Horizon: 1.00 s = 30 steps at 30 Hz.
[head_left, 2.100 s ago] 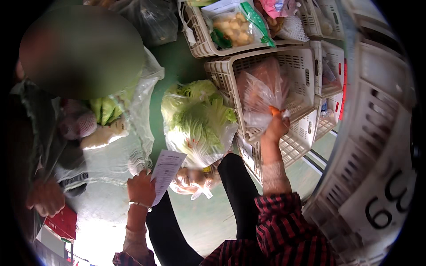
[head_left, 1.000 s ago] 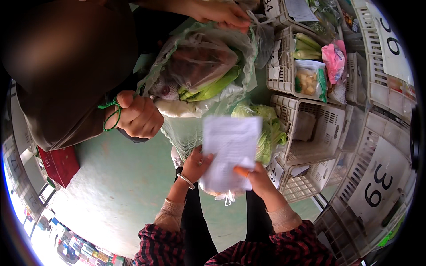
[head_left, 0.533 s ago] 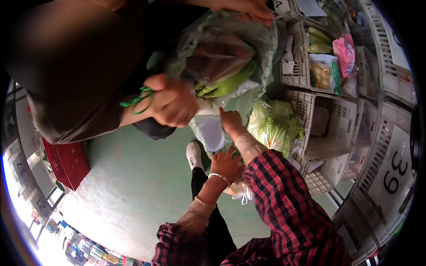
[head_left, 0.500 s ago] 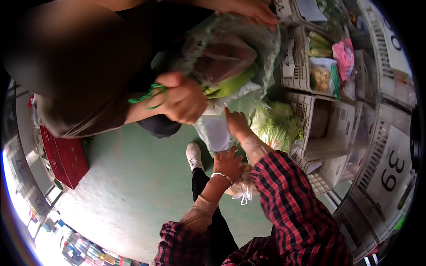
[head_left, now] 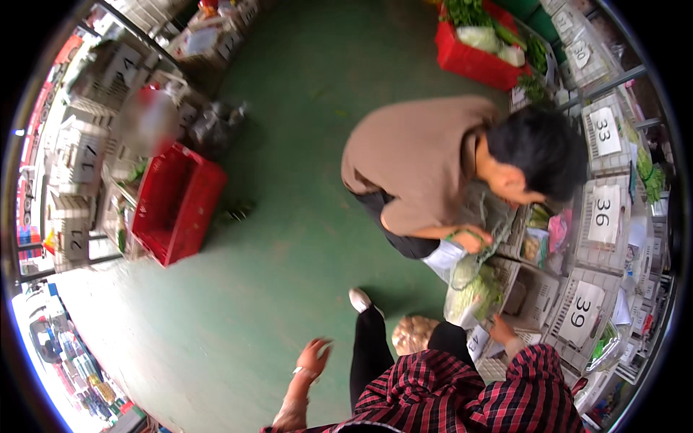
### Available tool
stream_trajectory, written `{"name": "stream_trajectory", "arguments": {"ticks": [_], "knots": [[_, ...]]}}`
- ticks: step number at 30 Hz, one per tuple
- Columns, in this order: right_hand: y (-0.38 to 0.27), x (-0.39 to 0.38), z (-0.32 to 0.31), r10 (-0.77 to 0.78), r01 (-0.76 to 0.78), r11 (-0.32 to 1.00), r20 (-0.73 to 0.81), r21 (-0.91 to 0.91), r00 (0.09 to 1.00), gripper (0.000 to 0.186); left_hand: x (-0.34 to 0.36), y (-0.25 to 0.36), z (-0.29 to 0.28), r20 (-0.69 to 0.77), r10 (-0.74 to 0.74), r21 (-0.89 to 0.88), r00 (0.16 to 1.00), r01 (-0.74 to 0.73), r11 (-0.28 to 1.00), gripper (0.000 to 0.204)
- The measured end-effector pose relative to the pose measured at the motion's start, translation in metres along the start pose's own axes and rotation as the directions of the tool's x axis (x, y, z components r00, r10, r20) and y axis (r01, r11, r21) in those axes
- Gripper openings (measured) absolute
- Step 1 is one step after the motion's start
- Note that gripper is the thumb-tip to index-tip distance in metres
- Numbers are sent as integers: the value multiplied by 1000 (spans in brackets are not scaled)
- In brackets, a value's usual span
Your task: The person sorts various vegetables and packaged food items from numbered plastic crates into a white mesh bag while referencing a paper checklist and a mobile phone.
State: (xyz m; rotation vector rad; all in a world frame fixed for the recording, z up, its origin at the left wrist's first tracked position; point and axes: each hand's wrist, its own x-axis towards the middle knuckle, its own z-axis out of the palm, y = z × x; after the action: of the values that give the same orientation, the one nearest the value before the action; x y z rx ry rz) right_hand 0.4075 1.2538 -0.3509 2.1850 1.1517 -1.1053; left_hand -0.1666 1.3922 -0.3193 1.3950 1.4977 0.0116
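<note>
One bagged cabbage [head_left: 477,295] seems heavy, bruisable, best cradled underneath. Our left hand [head_left: 313,357] has loose, empty fingers; our right hand's [head_left: 502,331] grasp is unclear.

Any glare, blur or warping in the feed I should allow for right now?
Head view: glare whitens the floor at lower left; head view: fisheye bends the pale crates near the right rim; head view: a blurred patch sits above the red crate; head view: the left hand stands out clearly.
</note>
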Motion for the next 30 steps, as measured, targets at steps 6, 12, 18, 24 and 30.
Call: {"name": "stream_trajectory", "arguments": {"ticks": [6, 12, 18, 24, 30], "knots": [[-41, -110, -31, 264, -280, 960, 297, 10, 918, 39, -66, -88, -172, -322, -455, -425, 830, 303, 853, 19], [-227, -55, -88, -76, -40, 921, 279, 389, 957, 29, 102, 78, -297, -258, -153, -504, 954, 2, 864, 21], [-544, -8, -371, -495, 570, 506, -324, 647, 806, 26, 240, 313, -426, 46, 236, -575, 971, -167, 801, 33], [-739, -32, -603, -901, 71, -377, -383, 924, 202, 37, 303, 534, -546, 70, 725, -899, 685, -271, 343, 53], [-801, 36, -801, -984, 201, -149, -166, 968, 68, 29, 479, 631, -625, 86, 803, -990, 590, -41, 136, 42]]}}
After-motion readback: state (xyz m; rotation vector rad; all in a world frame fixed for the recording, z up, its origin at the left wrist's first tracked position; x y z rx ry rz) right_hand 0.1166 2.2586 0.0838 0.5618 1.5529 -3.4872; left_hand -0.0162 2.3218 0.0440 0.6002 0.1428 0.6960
